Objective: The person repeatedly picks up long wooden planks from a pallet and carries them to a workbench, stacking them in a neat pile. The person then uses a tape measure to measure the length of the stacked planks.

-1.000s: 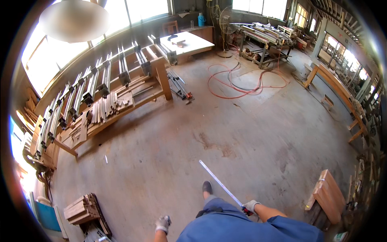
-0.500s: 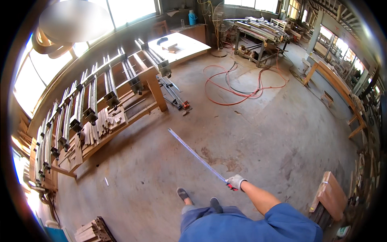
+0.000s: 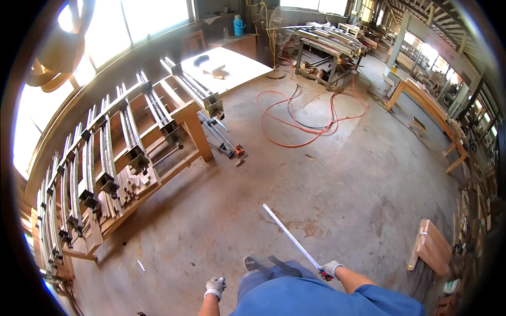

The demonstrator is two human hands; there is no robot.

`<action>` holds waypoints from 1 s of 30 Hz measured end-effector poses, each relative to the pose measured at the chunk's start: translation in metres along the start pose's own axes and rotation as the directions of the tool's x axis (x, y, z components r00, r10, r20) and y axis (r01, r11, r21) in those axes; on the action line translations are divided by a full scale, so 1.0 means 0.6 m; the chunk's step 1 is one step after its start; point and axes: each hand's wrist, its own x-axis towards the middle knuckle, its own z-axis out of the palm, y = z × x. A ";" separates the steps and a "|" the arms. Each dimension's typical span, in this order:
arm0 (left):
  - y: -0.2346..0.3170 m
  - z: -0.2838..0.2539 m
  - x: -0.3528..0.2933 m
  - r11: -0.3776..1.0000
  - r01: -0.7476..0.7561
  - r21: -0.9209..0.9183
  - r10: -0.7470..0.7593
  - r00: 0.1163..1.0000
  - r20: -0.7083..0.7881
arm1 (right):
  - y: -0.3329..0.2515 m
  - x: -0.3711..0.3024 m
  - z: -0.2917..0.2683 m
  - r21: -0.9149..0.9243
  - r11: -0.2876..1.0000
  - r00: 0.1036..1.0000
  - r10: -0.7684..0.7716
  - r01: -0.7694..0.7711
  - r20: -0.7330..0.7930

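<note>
My right hand (image 3: 331,268), in a pale work glove, is wrapped round a red and black tape measure (image 3: 326,275) low in the view, right of my body. Its white blade (image 3: 291,236) sticks out forward and to the left, above the concrete floor, with the far end touching nothing that I can see. My left hand (image 3: 215,287), also gloved, is at the lower edge left of my blue shirt. Its fingers are curled closed; whether they hold something small is too unclear to tell.
A wooden rack with metal bar clamps (image 3: 138,158) fills the left, wood strips (image 3: 129,187) beneath it. Behind it stands a white-topped table (image 3: 242,68). A red hose (image 3: 295,145) loops across the floor. Stacked boards (image 3: 433,247) lean at right; a wooden bench (image 3: 427,100) stands beyond.
My left hand has come into view at the lower edge. The right hand has drawn closer to my body with the tape measure, and its blade looks shorter. The view has shifted slightly.
</note>
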 end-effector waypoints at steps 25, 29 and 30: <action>0.341 0.388 -0.007 0.696 -0.198 0.690 0.225 0.973 0.053 | -0.297 0.175 -0.327 -0.085 0.976 0.979 -0.203 0.200 -0.024; 0.330 0.396 0.038 0.754 -0.180 0.632 0.178 0.982 0.067 | -0.350 0.163 -0.381 -0.128 0.947 0.955 -0.298 0.294 -0.010; 0.341 0.410 0.029 0.689 -0.201 0.696 0.194 0.977 0.091 | -0.349 0.169 -0.388 -0.283 0.894 0.931 -0.364 0.348 -0.004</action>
